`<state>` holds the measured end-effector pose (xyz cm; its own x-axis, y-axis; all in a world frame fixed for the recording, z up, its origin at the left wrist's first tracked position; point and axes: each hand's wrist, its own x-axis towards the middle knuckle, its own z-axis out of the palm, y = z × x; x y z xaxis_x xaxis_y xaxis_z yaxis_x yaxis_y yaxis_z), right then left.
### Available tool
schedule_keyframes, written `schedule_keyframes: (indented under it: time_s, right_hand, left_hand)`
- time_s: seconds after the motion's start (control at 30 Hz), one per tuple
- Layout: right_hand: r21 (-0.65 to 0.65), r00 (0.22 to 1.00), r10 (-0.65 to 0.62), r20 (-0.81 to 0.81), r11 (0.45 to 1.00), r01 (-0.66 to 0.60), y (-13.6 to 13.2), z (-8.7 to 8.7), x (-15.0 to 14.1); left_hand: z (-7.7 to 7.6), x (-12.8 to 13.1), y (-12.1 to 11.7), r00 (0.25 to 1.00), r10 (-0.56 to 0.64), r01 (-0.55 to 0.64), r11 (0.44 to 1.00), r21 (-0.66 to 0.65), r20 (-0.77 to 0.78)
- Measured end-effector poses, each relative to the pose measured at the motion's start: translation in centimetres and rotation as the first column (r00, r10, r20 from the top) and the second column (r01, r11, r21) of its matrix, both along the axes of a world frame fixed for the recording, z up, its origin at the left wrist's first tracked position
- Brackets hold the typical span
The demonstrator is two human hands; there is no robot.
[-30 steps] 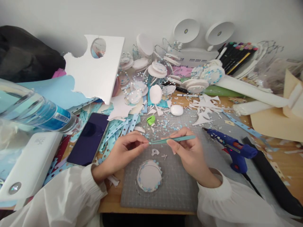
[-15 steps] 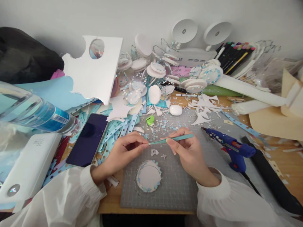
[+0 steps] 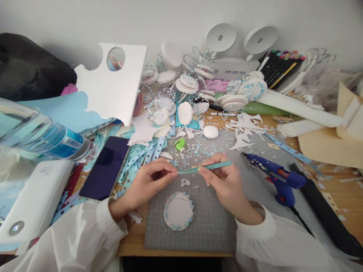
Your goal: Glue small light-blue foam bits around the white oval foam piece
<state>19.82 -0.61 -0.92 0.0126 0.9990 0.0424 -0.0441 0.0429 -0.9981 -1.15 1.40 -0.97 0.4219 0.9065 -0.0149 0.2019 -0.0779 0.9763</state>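
Teal tweezers are held in my right hand, their tips pointing left. My left hand is closed in a pinch, thumb against forefinger, right at the tweezer tips; a tiny pale piece seems to be there, too small to name. Below both hands a round white disc lies on the grey cutting mat, its edge trimmed with small blue and white pieces and a thin wire around it. Small white scraps lie between the disc and the tweezers.
A blue glue gun lies right, beside a long black object. At left are a phone, a white power bank and a water bottle. Decorated discs, paper scraps and a lime-green punch crowd the back.
Both hands stay nearly still. The tweezers' arms look slightly farther apart now, with the tips still at my left fingertips.
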Motion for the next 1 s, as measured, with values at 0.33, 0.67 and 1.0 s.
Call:
schedule_keyframes:
  time_s: [0.33, 0.67, 1.0]
  right_hand:
    - [-0.049, 0.997, 0.023, -0.079, 0.998, -0.027, 0.2, -0.8, 0.2]
    - [0.411, 0.927, -0.347, 0.144, 0.873, 0.263, 0.3, 1.5, 1.3]
    - [0.601, 0.607, -0.201, 0.769, 0.551, -0.579, -1.2, 4.6, -3.0]
  left_hand:
    - [0.0, -0.1, 0.1, 1.0, -0.011, 0.011, 1.0, 0.0, -0.011]
    - [0.5, 0.1, 0.1, 0.995, 0.104, -0.104, 0.994, -0.045, -0.009]
    - [0.3, -0.5, -0.2, 0.969, 0.056, -0.001, 0.974, -0.226, 0.24]
